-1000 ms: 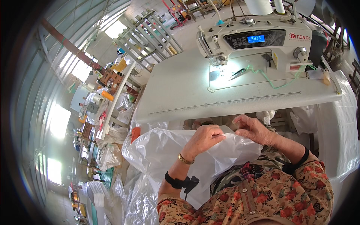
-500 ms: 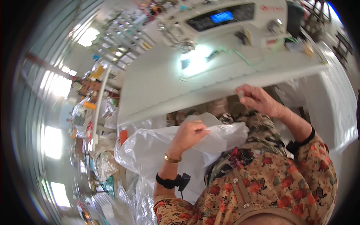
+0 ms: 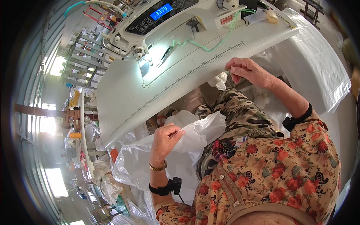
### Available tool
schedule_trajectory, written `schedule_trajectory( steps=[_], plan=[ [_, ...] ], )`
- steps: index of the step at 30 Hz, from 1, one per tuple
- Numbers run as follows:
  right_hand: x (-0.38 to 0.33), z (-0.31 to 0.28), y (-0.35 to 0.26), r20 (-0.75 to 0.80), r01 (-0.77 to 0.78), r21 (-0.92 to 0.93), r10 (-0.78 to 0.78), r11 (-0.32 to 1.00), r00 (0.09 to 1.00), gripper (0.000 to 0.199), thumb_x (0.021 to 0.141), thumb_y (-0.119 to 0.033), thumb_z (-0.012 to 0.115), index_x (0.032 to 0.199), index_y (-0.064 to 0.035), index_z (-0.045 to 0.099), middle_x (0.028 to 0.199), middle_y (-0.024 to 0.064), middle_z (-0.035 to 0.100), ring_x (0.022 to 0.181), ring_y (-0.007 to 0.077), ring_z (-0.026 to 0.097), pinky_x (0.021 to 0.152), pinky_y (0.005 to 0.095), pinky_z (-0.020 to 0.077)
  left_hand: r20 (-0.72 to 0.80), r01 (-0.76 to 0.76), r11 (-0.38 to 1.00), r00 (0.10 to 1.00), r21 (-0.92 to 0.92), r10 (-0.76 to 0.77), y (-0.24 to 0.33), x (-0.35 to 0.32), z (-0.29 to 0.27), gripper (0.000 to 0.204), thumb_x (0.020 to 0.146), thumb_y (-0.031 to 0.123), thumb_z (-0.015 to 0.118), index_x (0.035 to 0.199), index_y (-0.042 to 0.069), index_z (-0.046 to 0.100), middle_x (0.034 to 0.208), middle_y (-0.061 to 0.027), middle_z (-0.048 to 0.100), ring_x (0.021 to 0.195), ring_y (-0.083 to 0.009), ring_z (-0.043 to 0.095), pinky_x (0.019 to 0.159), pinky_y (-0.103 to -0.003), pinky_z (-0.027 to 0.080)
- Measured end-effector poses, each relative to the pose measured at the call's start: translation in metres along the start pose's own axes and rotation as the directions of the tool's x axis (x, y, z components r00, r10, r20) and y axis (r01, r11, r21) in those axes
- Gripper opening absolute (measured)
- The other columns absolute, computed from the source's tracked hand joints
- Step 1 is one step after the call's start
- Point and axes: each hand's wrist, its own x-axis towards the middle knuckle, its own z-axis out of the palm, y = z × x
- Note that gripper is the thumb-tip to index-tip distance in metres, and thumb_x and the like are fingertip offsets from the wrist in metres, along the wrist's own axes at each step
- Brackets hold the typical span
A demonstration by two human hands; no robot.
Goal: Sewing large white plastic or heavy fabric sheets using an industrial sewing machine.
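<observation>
My left hand pinches the edge of a thin translucent plastic sheet, which drapes over my lap and down to the left. Out by the front edge of the sewing table, my right hand is closed, its thumb and fingertips pressed together. Whatever it may hold is too small to name. Just beside those fingertips, below the table edge, shows a crumpled white piece; I cannot tell whether they touch. Beyond the table edge stands a white sewing machine with a lit blue display and a bright lamp.
Dark thread snips lie under the lamp, near a loose green thread that runs to the right. White plastic sheeting covers the surface at the far right. Cluttered shelves and an orange thread cone are on the left.
My view has turned, so the machine and table sit further left and tilted. My left hand keeps its pinch on the plastic sheet. The right hand's fingers have drawn together near the table edge.
</observation>
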Motion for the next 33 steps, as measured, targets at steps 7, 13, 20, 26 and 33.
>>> schedule_trajectory(
  steps=[7,13,20,26,33],
  plan=[
    [-0.003,0.009,-0.006,-0.057,-0.039,-0.153,0.031,0.987,0.998,0.017,0.098,-0.018,0.052,0.096,-0.0016,0.055,0.065,-0.0006,0.056,0.062,0.0073,0.051,0.059,0.0251,0.0387,0.002,-0.015,0.998,1.0,-0.059,0.015,-0.004,-0.016,-0.001,0.014,0.083,0.009,0.071,0.081,-0.003,0.065,0.067,-0.0071,0.054,0.059,-0.0152,0.048,0.055,-0.03,0.04],
    [-0.009,0.055,0.043,0.03,-0.101,-0.181,0.108,0.978,0.994,0.014,0.093,-0.007,0.055,0.102,0.0019,0.059,0.071,0.0014,0.059,0.064,0.0087,0.057,0.06,0.0255,0.0484,0.132,-0.152,0.974,0.976,-0.169,0.175,-0.03,-0.009,0.071,0.021,0.085,0.019,0.068,0.079,0.0,0.062,0.074,-0.012,0.057,0.064,-0.0295,0.052,0.06,-0.035,0.044],
    [0.029,0.144,0.066,0.16,-0.004,-0.035,0.009,0.999,0.987,0.015,0.094,-0.008,0.058,0.105,0.002,0.057,0.076,0.0043,0.061,0.067,0.0093,0.058,0.063,0.0258,0.0488,0.15,-0.079,0.942,0.979,-0.325,0.134,-0.055,-0.002,0.118,0.028,0.094,0.024,0.063,0.077,0.001,0.061,0.069,-0.0063,0.054,0.066,-0.0161,0.055,0.063,-0.033,0.044],
    [0.028,0.171,0.092,0.021,0.058,0.052,-0.059,0.997,0.998,0.016,0.093,-0.007,0.057,0.107,0.0021,0.055,0.078,0.0057,0.062,0.071,0.0103,0.058,0.066,0.0269,0.0495,-0.259,0.062,0.702,0.903,-0.709,-0.342,-0.05,0.002,0.132,0.021,0.091,0.013,0.065,0.106,-0.001,0.059,0.081,-0.005,0.062,0.071,-0.0122,0.061,0.061,-0.026,0.049],
    [0.019,0.175,0.067,-0.017,0.126,-0.043,-0.127,0.991,0.992,0.014,0.096,-0.01,0.057,0.104,0.0012,0.057,0.081,0.0046,0.062,0.073,0.0112,0.057,0.068,0.0269,0.0492,-0.38,-0.057,0.787,0.895,-0.615,-0.233,-0.051,0.018,0.13,0.043,0.088,0.004,0.064,0.128,0.0,0.049,0.091,-0.007,0.066,0.075,-0.0145,0.064,0.066,-0.028,0.052]
  ],
)
